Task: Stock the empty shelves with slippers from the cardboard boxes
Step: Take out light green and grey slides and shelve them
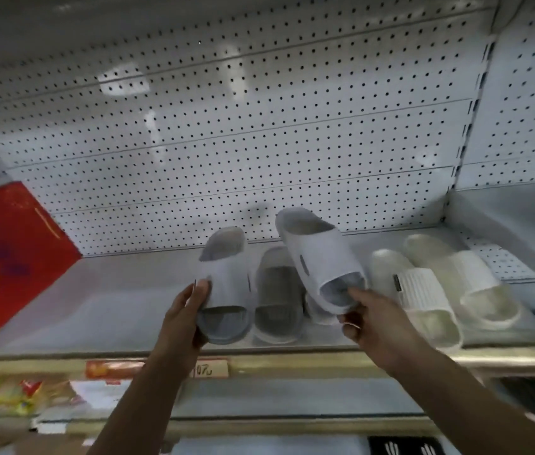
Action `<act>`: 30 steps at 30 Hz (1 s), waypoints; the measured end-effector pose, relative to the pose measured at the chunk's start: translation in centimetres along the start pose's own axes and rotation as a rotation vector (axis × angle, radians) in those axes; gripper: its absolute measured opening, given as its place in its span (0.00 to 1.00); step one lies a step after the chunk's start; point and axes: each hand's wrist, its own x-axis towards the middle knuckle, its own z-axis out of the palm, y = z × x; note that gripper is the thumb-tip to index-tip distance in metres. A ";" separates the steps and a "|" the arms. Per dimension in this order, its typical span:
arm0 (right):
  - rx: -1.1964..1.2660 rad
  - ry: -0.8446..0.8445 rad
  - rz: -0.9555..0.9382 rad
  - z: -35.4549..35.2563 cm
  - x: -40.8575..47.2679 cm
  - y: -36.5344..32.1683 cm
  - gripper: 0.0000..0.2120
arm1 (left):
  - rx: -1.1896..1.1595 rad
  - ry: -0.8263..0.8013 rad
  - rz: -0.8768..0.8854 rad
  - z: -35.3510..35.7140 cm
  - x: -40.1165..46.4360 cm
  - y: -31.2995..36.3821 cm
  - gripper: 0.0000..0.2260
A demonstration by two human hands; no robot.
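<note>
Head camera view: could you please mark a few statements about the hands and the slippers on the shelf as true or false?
1. The left hand holds a pale grey slipper. True.
2. The right hand is empty. False: it grips a raised slipper by its toe end, tilted above the shelf.
3. A cream ribbed pair lies on the shelf to the right of the hands. True.
4. The red box stands at the right end of the shelf. False: it is at the left end.
5. The back wall is plain glass. False: it is a white pegboard panel with rows of holes.
</note>
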 end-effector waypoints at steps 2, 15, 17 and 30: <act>-0.004 -0.029 -0.006 4.1 0.0 3.7 0.05 | 0.013 -0.015 -0.035 -4.6 1.4 0.7 0.23; 0.013 0.104 0.163 19.9 2.9 15.9 0.07 | 0.094 0.038 -0.148 -17.1 8.5 0.5 0.23; -0.013 0.130 0.182 20.7 3.5 16.7 0.08 | 0.125 0.032 -0.158 -18.0 8.9 0.4 0.23; -0.405 0.005 0.195 21.5 3.2 17.5 0.17 | 0.704 0.144 -0.107 -20.2 11.1 0.9 0.22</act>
